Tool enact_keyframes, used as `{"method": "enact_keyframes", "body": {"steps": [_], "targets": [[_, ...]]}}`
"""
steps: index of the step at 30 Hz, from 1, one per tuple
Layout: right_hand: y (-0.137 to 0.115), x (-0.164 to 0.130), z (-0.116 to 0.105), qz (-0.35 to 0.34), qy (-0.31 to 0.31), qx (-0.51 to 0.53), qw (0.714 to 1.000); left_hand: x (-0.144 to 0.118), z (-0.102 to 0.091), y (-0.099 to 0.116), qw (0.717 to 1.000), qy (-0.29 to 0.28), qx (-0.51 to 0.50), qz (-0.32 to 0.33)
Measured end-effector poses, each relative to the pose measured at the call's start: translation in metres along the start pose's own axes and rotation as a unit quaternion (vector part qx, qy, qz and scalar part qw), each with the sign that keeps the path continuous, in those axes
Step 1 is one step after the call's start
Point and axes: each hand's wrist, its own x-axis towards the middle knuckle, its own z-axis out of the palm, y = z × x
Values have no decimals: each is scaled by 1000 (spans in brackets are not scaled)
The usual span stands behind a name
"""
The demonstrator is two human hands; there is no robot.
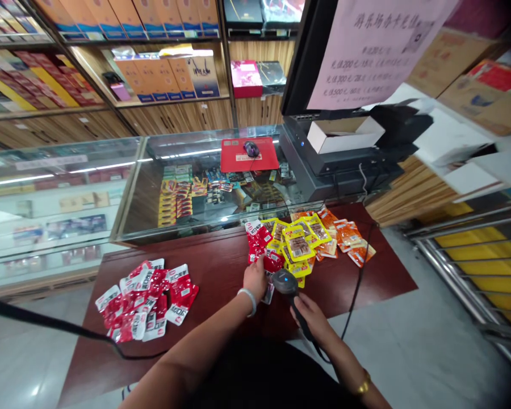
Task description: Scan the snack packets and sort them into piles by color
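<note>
My right hand (pixel 311 318) is wrapped round the handle of a black barcode scanner (pixel 286 282), whose head shows a small blue light. Just left of the scanner, my left hand (pixel 254 280) has its fingers closed at the edge of a red-and-white snack packet (pixel 272 260); its fingertips are partly hidden. Beyond it lie more red packets (pixel 258 234). Yellow snack packets (pixel 298 243) overlap them on the right, then orange packets (pixel 350 237). Apart from these, a loose heap of red-and-white packets (pixel 142 301) lies on the left of the dark red table (pixel 215 272).
A glass display counter (pixel 147 196) borders the table's far side, with a red mouse mat (pixel 234 162) and mouse (pixel 251 149) on it. A monitor with a pink notice (pixel 366 51) stands back right. Black cables cross the table's left and right sides. A metal rack (pixel 464 295) stands at right.
</note>
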Motion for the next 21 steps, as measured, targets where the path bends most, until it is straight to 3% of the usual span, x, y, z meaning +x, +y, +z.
{"method": "enact_keyframes", "body": {"steps": [3, 6, 11, 16, 18, 21], "targets": [[-6, 2, 4, -8, -14, 2, 1000, -4, -4, -16, 995, -9, -77, -60], [-15, 6, 10, -7, -22, 5, 1000, -14, -11, -34, 987, -11, -146, -73], [-30, 14, 28, -4, -36, 2, 999, -39, -24, -56, 968, 34, -229, -95], [-34, 22, 53, -30, -98, -56, 993, -63, -35, -79, 937, 70, -313, -138], [-31, 25, 65, -29, -125, -84, 988, -75, -39, -95, 915, 103, -353, -167], [-23, 31, 85, -36, -161, -124, 978, -98, -49, -123, 882, 207, -363, -217]]}}
